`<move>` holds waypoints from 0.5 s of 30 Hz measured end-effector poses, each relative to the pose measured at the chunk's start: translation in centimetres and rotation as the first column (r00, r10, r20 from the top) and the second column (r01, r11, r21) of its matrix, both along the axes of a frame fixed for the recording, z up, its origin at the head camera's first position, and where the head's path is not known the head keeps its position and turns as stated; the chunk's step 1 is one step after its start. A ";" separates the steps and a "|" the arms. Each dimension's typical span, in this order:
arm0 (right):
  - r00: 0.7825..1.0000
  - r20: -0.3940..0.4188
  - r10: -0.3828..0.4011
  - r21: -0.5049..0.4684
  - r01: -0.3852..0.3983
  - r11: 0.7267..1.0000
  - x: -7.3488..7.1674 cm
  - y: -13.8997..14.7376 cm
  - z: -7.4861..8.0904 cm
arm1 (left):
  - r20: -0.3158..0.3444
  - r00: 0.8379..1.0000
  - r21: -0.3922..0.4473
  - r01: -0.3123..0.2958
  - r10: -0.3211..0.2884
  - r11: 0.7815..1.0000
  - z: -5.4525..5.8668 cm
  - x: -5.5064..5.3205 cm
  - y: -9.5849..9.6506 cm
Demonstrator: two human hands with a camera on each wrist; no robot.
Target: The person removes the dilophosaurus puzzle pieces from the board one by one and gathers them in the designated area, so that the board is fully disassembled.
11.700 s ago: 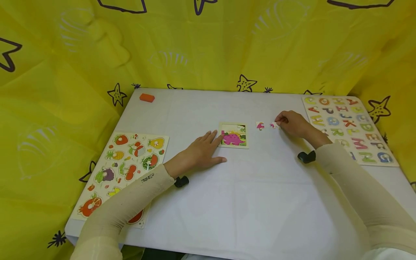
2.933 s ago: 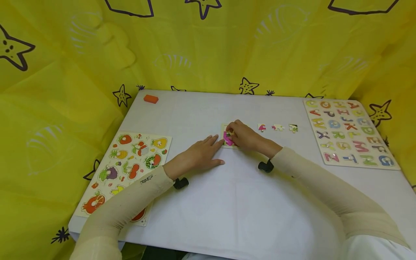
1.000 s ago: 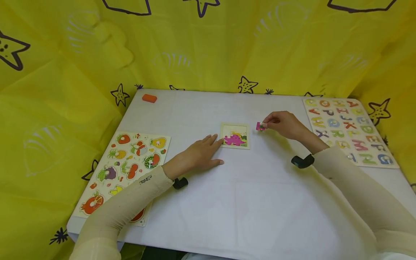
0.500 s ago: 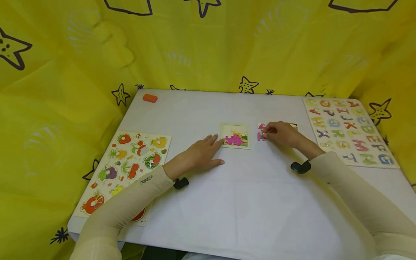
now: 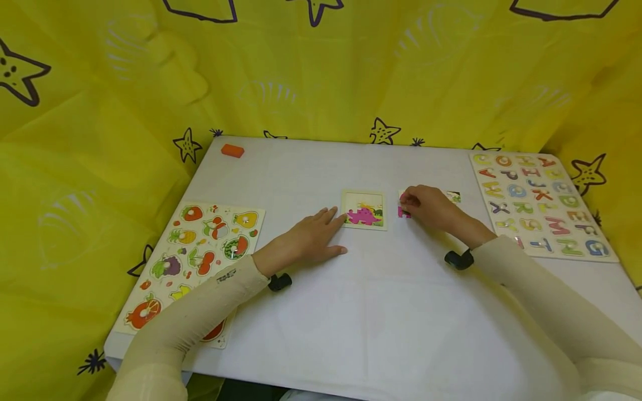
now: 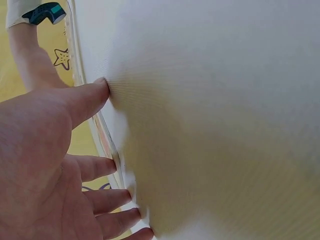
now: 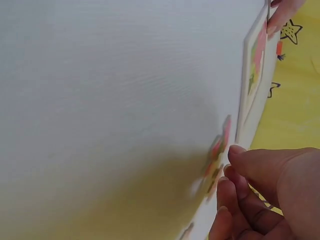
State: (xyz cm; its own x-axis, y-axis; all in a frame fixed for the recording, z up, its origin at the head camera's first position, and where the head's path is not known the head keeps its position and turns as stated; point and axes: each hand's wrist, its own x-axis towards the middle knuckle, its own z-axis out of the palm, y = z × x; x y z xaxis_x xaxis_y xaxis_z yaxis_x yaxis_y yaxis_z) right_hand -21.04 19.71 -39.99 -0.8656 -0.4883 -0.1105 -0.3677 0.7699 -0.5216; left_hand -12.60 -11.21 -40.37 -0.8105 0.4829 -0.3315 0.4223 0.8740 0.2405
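Observation:
My left hand [image 5: 308,236] lies with spread fingers on the table, its fingertips at the left edge of a small framed jigsaw [image 5: 364,217] with a pink dinosaur picture. To the right, the thumb and fingers of my right hand [image 5: 431,209] are bent close together over small puzzle pieces. A pink puzzle piece [image 5: 403,213] lies just below these fingertips, and another is partly covered by them. In the right wrist view, puzzle pieces [image 7: 216,155] lie beside the fingertips; whether one is pinched is unclear. A green-and-white puzzle piece [image 5: 453,196] sits beyond the right hand.
A fruit peg puzzle board [image 5: 200,245] lies at left, partly under the left forearm. An alphabet board [image 5: 539,206] is at the right edge. An orange block [image 5: 233,151] sits at the back left of the white-covered table [image 5: 361,312]. A yellow curtain [image 5: 321,72] stands behind.
The right hand took a pink piece away from the framed jigsaw and set it below the other loose pieces, then shifted slightly up from it. The left hand has stayed in place.

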 end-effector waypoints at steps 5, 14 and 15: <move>1.000 0.024 0.017 0.008 -0.017 1.000 -0.5 -1.8 0.7 | -0.002 1.000 -0.007 0.004 -0.004 1.000 0.0 0.0 0.0; 0.996 0.086 0.022 0.004 -0.022 1.000 -0.6 -5.3 0.9 | 0.007 1.000 0.005 0.001 -0.001 1.000 0.3 0.1 -0.1; 0.996 0.083 0.030 0.004 -0.030 1.000 -0.6 -5.6 0.8 | 0.008 1.000 0.007 -0.001 0.001 1.000 0.3 0.1 -0.1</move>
State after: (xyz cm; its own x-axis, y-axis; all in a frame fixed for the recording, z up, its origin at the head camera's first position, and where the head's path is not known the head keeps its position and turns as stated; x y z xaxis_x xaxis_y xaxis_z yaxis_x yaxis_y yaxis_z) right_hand -21.62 14.12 -39.17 -0.8384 -0.5131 -0.1839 -0.3461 0.7618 -0.5476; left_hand -12.49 -11.31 -40.08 -0.8082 0.4845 -0.3348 0.4196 0.8727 0.2497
